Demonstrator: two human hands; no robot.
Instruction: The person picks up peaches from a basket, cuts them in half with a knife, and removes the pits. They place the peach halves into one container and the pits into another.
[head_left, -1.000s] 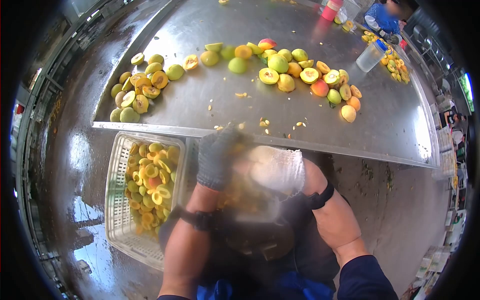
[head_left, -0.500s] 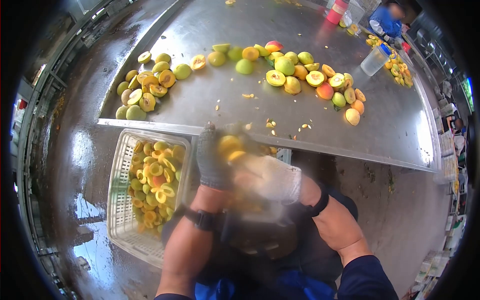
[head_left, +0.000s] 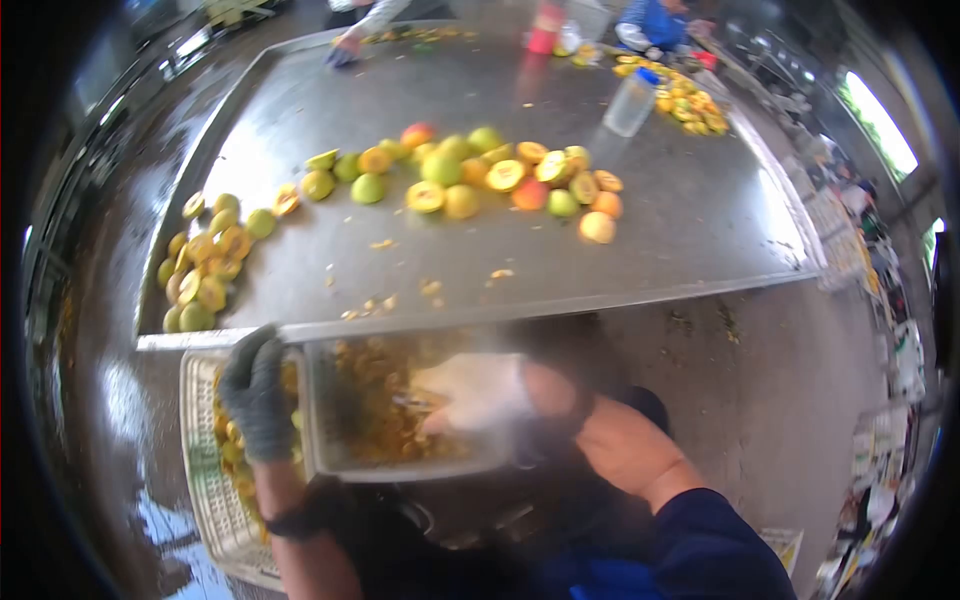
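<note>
My left hand [head_left: 257, 395], in a dark grey glove, is over the inner edge of a white plastic crate [head_left: 197, 470] of halved yellow-fleshed, peach-like fruit. Its fingers look loosely extended, with no fruit visible in them. To its right, my right hand [head_left: 480, 392], in a white glove, is over a pale bin [head_left: 400, 474] with brownish-yellow scraps inside. Motion blurs its fingers, and I cannot make out what they hold. On the metal table [head_left: 480, 240] ahead lie whole and halved fruits [head_left: 441, 169], with a cluster of halves [head_left: 210, 265] at the left.
A raised metal rim [head_left: 400, 322] borders the table's near side. A clear jug with a blue lid [head_left: 630, 110] stands near more fruit [head_left: 685, 105]. A pink container [head_left: 545, 28] is at the back. A co-worker's gloved hand [head_left: 345, 48] and a person in blue [head_left: 650, 25] are beyond.
My hands have parted from the blurred yellow fruit between them. The left has moved left to the crate; the right is over the bin. The camera's view has shifted.
</note>
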